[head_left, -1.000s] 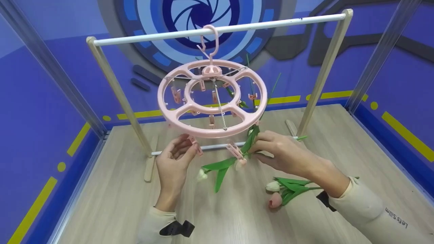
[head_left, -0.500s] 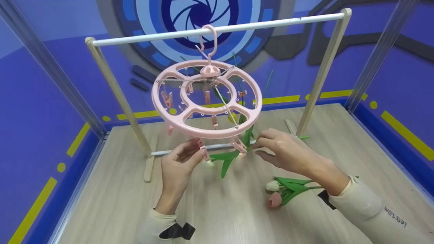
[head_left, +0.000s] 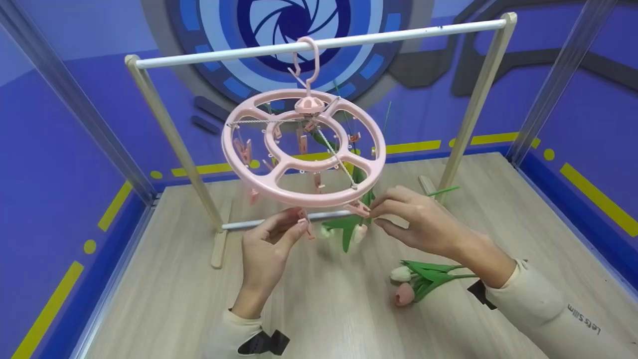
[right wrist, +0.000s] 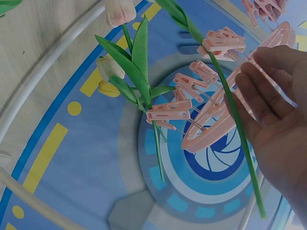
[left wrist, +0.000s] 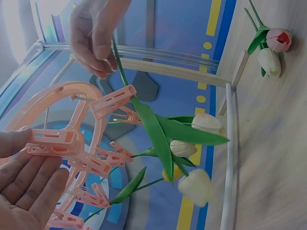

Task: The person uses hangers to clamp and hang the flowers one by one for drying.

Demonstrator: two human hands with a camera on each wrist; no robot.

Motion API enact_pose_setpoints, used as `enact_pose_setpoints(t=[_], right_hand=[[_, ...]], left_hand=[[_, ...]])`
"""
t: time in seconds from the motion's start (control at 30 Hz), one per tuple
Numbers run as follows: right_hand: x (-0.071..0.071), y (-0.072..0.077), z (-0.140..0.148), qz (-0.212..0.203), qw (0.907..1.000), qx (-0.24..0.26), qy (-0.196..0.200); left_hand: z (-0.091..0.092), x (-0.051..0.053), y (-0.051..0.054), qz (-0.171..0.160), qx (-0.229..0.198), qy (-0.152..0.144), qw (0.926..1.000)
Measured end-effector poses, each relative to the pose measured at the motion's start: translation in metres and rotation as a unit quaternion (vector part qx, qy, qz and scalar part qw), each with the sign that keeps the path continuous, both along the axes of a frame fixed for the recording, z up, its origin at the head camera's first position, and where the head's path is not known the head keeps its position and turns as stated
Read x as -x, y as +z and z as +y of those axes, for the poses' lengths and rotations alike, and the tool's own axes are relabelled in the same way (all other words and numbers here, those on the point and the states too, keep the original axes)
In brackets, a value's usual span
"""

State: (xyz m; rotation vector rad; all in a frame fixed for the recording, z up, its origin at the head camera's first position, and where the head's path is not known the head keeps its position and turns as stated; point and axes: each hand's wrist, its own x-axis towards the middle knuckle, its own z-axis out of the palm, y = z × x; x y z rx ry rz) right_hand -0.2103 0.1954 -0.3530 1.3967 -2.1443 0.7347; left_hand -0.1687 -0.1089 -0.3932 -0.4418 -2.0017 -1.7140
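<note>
My left hand (head_left: 266,254) pinches a pink clothespin (left wrist: 53,141) between thumb and fingers at the near rim of a round pink clip hanger (head_left: 304,199). My right hand (head_left: 423,219) is beside the hanger's near right rim, its fingers fairly straight. A long green tulip stem (right wrist: 237,115) runs past these fingertips; whether they touch it is hard to tell. That tulip is caught in another pink clothespin (left wrist: 112,101), its leaves (left wrist: 153,129) and pale head pointing down. More clothespins beyond hold other tulips, with white heads (left wrist: 195,188) and a yellow one (left wrist: 171,172).
The hanger hooks over a white rod (head_left: 398,37) between wooden posts (head_left: 473,114). On the wooden table (head_left: 319,319) lie a white tulip (head_left: 401,273) and a pink tulip (head_left: 404,294), right of centre. A lower white bar (head_left: 244,224) crosses behind the hands. Blue patterned walls enclose the table.
The hanger has shifted and turned, swinging the near clipped tulip to the right. My left hand has moved right with its clothespin. The stem's free end has risen behind my right wrist.
</note>
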Motion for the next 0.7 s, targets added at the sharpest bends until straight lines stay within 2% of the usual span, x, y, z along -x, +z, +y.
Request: enact_pose_setpoints(t=[0.2,0.3,0.47,0.7], right_hand=[[-0.001,-0.001,0.002,-0.002,0.9980,0.042,0.046],[-0.002,-0.004,0.007,-0.009,0.9979,0.041,0.049],[-0.002,-0.011,0.021,-0.022,0.9990,0.027,0.027],[-0.002,-0.024,0.045,-0.034,0.9991,0.004,-0.026]], left_hand=[[0.003,0.001,-0.002,0.010,0.013,0.010,0.9998],[0.004,0.000,-0.002,0.010,0.014,0.012,0.9998],[0.006,0.001,-0.003,0.013,0.012,0.009,0.9998],[0.008,0.001,-0.005,0.008,0.000,0.000,1.0000]])
